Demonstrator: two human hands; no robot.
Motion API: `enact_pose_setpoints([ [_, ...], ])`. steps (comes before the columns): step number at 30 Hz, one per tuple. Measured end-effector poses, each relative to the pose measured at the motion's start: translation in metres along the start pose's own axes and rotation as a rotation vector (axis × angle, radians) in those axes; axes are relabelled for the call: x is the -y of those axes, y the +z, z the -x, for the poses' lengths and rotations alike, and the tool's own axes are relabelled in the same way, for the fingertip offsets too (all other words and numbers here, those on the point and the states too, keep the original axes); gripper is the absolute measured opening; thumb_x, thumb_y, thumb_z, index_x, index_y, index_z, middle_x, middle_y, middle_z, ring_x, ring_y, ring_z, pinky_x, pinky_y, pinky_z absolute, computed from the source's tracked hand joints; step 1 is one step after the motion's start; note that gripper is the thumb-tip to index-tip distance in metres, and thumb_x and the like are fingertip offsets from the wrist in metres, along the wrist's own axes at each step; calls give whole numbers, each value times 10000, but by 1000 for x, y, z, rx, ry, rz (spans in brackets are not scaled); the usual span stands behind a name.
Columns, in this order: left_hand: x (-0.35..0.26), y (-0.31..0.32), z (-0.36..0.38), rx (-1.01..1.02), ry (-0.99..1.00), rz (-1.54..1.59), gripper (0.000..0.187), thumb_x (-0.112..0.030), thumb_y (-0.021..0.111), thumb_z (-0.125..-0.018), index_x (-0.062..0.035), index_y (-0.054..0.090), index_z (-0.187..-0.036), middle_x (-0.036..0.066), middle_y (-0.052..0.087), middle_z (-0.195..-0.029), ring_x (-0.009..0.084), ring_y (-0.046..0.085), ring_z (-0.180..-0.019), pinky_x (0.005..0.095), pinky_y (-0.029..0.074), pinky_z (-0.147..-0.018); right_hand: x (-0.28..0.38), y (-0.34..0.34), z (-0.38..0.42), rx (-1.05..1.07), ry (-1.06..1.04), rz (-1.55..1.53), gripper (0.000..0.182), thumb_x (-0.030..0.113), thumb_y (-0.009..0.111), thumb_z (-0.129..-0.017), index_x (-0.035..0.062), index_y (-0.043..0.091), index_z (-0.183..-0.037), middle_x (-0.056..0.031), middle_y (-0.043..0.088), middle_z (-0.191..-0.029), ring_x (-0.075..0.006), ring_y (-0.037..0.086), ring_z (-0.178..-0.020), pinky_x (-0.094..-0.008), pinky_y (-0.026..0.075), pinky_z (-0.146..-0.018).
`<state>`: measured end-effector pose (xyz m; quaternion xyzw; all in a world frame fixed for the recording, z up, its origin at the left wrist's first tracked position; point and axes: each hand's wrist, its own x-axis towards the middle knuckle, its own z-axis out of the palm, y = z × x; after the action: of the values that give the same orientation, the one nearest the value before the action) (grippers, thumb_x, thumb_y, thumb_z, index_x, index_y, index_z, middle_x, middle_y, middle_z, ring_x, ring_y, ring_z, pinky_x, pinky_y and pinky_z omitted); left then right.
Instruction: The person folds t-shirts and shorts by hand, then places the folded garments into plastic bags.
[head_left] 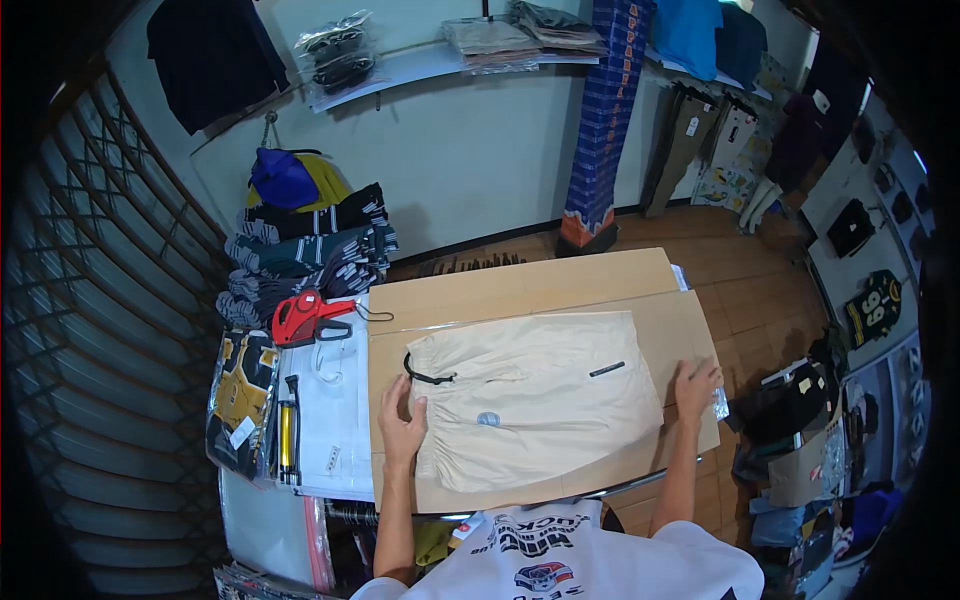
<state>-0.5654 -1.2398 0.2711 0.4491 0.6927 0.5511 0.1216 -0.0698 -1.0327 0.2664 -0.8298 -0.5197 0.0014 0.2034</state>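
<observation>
A pair of cream shorts (545, 415) lies flat on a sheet of brown cardboard (520, 288), its gathered waistband towards the left. A black drawstring (428, 378) comes out of the waistband. On the fabric are a round blue-grey patch (488, 419) and a narrow dark strip (606, 370). My left hand (402, 428) is at the waistband edge, thumb and fingers apart, holding nothing. Beyond the leg hems, my right hand (697, 390) rests near the cardboard's right edge with its fingers spread.
To the left lie a red price-label gun (300, 318), a yellow-barrelled pump-like tool (288, 435) and a bagged garment (243, 400). Folded clothes (310, 245) are stacked behind them. A blue wrapped pillar (602, 130) stands beyond the table. Clothes and a box (797, 470) fill the right side.
</observation>
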Motion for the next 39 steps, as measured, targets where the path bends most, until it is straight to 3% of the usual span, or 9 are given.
enact_pose_setpoints([
  [7,-3,11,-3,-32,26,-34,570,-99,734,-851,37,545,-1370,263,555,-1361,362,549,-1266,434,445,-1072,-47,-2,-18,-52,67,-86,710,434,650,-928,26,438,-1470,-278,466,-1460,-447,417,-1372,-626,364,-1059],
  [12,-1,16,-4,96,23,-309,610,-192,750,-836,-34,558,-1393,209,560,-1392,400,418,-1367,519,278,-1147,-52,-1,-27,-59,87,-139,664,416,661,-921,21,485,-1424,-251,532,-1394,-436,487,-1303,-564,398,-1050],
  [24,-8,16,-2,119,63,-334,528,-182,716,-867,-49,600,-1365,121,610,-1381,372,438,-1360,530,242,-1150,-73,-7,-39,-104,56,-394,588,294,716,-902,-25,532,-1361,-252,588,-1314,-412,563,-1229,-461,442,-1039],
  [28,-3,15,-2,112,72,-334,506,-145,689,-888,-6,585,-1363,169,627,-1339,365,531,-1279,502,334,-1114,-61,-21,-35,-193,142,-739,627,235,741,-892,-7,486,-1412,-252,571,-1352,-373,574,-1227,-435,448,-1032],
  [31,13,19,-3,31,83,46,431,-79,633,-926,39,582,-1338,216,647,-1284,330,636,-1145,436,463,-1010,-52,-22,-31,-410,231,-1031,633,312,696,-945,26,449,-1453,-213,568,-1370,-334,596,-1193,-401,473,-992],
  [33,0,17,0,-116,-3,96,348,-34,587,-957,72,600,-1288,235,681,-1196,285,686,-1046,363,529,-914,-31,-56,-15,-162,442,-1615,613,459,603,-992,45,490,-1429,-167,591,-1349,-301,605,-1172,-377,493,-963],
  [35,-11,13,4,-141,-74,106,325,-41,592,-964,80,609,-1265,218,694,-1169,263,684,-1051,350,526,-925,-41,-51,-6,-20,443,-1807,674,595,493,-1003,61,519,-1412,-139,611,-1328,-264,595,-1182,-380,503,-964],
  [37,-16,8,11,-168,-147,113,303,-47,597,-972,87,618,-1243,201,708,-1143,242,681,-1057,338,522,-936,-51,-42,5,500,316,-2286,809,658,481,-977,13,444,-1464,-135,569,-1406,-285,589,-1215,-398,499,-992],
  [39,-15,-1,20,-54,-311,101,350,-85,615,-993,109,585,-1283,204,697,-1177,222,670,-1072,321,514,-949,21,-91,47,488,347,-2292,801,669,483,-969,-10,519,-1394,-131,619,-1339,-289,609,-1189,-429,509,-1006],
])
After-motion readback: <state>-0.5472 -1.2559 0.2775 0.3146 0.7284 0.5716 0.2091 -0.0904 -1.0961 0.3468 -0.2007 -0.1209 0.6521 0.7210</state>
